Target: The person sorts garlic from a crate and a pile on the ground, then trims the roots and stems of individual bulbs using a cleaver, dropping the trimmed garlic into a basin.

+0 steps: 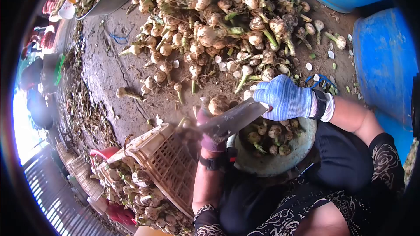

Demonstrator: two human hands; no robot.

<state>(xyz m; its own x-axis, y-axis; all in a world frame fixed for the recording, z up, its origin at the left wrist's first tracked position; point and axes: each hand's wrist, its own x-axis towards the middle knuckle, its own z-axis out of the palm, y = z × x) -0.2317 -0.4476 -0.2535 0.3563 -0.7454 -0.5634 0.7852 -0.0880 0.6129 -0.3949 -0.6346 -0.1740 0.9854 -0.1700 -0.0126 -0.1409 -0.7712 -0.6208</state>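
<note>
My right hand (284,98), in a blue knitted glove, is wrapped round the handle end of a broad-bladed knife (232,120). The grey blade points left and crosses in front of my left hand (212,142), hiding part of its fingers. That hand wears a dull purple glove, and its fingers come up beside a large soil-marked garlic bulb (218,104) just above the blade. Left of the hand, a blurred bulb-like shape (187,130) shows over the rim of a plastic basket (168,161). Below the knife, a round basin (304,150) between my knees holds several bulbs.
A big heap of garlic bulbs with cut stems (210,30) covers the ground ahead. Blue barrels (385,61) stand at the right. More bulbs (148,192) lie beyond the basket, lower left. A metal tub of bulbs (116,0) stands upper left. Peel scraps litter the ground.
</note>
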